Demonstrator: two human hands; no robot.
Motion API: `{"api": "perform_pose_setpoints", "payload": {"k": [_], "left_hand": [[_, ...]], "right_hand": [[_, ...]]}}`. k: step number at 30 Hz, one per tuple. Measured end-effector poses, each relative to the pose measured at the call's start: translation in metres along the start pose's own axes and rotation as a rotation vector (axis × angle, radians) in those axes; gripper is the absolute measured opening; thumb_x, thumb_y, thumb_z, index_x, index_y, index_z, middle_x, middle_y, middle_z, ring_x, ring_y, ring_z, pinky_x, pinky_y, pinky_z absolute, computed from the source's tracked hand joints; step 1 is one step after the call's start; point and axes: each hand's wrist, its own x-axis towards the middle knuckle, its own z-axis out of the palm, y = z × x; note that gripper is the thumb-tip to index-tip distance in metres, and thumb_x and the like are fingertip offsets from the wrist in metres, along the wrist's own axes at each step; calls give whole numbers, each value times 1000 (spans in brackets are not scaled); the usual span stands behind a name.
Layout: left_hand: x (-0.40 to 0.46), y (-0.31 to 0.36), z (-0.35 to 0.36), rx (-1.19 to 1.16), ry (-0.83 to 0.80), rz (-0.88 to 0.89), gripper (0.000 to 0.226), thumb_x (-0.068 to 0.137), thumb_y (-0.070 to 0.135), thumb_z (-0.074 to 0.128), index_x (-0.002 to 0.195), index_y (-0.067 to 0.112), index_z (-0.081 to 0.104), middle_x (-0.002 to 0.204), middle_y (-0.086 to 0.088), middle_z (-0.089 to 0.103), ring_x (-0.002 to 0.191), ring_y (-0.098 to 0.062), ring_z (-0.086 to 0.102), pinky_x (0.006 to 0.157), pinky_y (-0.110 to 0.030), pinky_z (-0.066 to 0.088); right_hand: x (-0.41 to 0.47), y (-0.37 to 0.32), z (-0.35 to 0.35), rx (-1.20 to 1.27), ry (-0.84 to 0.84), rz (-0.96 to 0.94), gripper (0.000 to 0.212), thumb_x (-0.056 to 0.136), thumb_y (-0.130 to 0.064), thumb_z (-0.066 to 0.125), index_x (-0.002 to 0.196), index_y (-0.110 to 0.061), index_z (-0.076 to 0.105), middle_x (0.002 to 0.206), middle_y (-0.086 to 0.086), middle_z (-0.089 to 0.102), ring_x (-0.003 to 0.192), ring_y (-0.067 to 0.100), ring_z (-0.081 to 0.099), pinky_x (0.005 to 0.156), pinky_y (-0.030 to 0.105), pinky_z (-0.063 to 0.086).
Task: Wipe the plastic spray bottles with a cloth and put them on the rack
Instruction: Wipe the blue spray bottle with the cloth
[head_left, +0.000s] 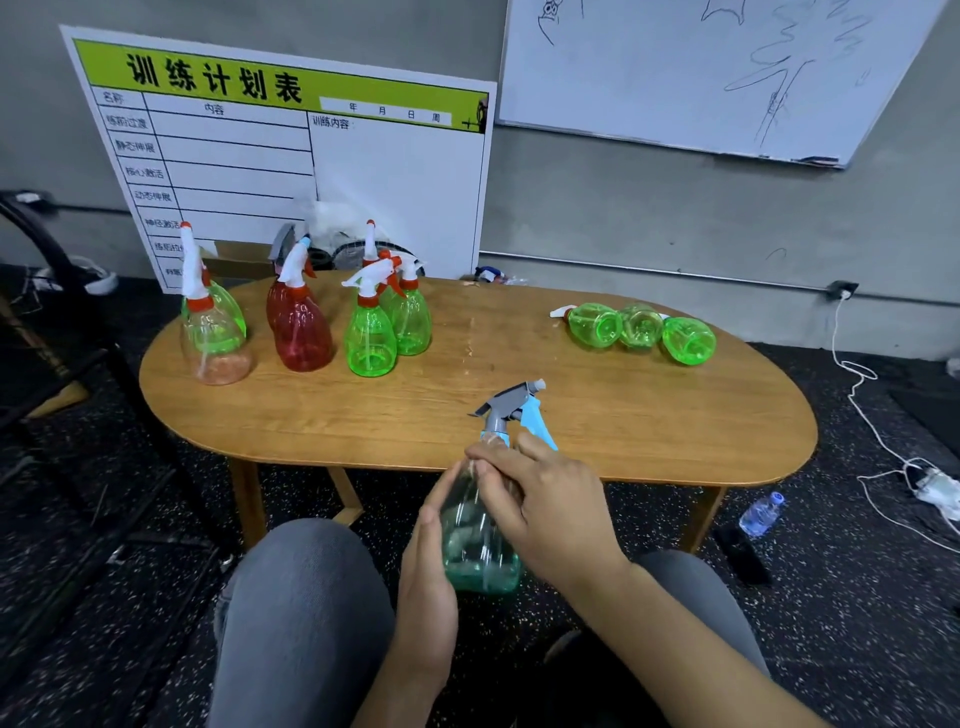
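I hold a clear teal spray bottle (480, 551) with a grey and blue trigger head over my lap, in front of the wooden table (623, 415). My left hand (428, 571) grips its left side and base. My right hand (540, 504) curls round its shoulder and neck. No cloth shows clearly in either hand. Several spray bottles stand on the table's left: a clear one (215, 338), a red one (298, 327), green ones (370, 338). Three green bottles (641, 330) lie on their sides at the right.
A printed schedule board (291, 156) leans on the wall behind the table, and a whiteboard (701, 73) hangs at the right. A water bottle (761, 514) and white cables (883, 441) lie on the floor at the right. My knees sit below the table edge.
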Motion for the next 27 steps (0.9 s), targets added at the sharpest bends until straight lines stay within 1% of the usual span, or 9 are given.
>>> {"api": "perform_pose_setpoints", "payload": {"k": [3,5,9,13,16,19,21,24,27], "left_hand": [[-1,-2,-3,-46,16,-34,60,104,69,31,146,38,60,145,1,67,135,-22,63,112,-52,49],[-2,-3,-5,-91,11,-56,62,107,67,26,149,34,57,142,-3,69,133,-24,65,106,-46,54],[-4,1,-4,-192,0,-88,62,110,63,23,153,30,53,140,-14,69,129,-33,66,98,-37,57],[-4,4,-2,-225,-28,-98,59,111,54,18,152,30,53,140,-11,70,130,-30,67,98,-35,56],[-4,7,0,-150,-24,-75,60,105,58,26,150,31,54,136,-6,72,127,-27,69,92,-35,60],[-7,10,1,-57,-45,-20,70,96,76,47,150,33,54,142,1,69,130,-25,67,103,-53,55],[-9,10,0,-20,-58,-3,82,81,82,68,149,39,54,147,2,65,133,-26,65,108,-60,51],[-8,8,0,-46,-78,16,90,72,70,85,151,40,53,151,2,61,139,-28,60,113,-62,47],[-7,7,2,-137,-92,-8,86,77,54,84,153,39,48,146,-1,65,134,-26,64,107,-52,54]], "right_hand": [[-5,-9,2,9,-17,-27,31,101,-43,50,116,-36,76,84,-13,53,59,7,54,47,25,41],[-18,-13,0,54,-43,-138,27,102,-36,55,118,-32,75,86,-11,55,65,7,54,50,27,47],[-53,-6,-3,96,-76,-451,23,98,-25,67,119,-26,77,90,-7,55,74,12,56,60,24,48],[-51,3,-6,75,-92,-557,23,98,-26,68,120,-24,78,93,-6,49,74,14,56,58,26,48],[-30,9,-6,81,-33,-444,25,103,-30,59,119,-26,79,92,-9,48,72,8,52,58,21,43],[-7,18,-2,161,33,-168,28,105,-32,56,121,-26,78,81,-15,42,62,3,44,52,21,39],[-2,20,1,164,29,-107,30,105,-36,54,122,-27,77,82,-20,39,63,0,42,54,17,36],[-5,17,2,196,48,-97,32,108,-39,51,125,-27,76,83,-20,38,66,-2,41,58,11,34],[-14,21,6,291,117,-45,35,109,-39,51,127,-22,75,82,-14,46,65,3,46,56,16,39]]}}
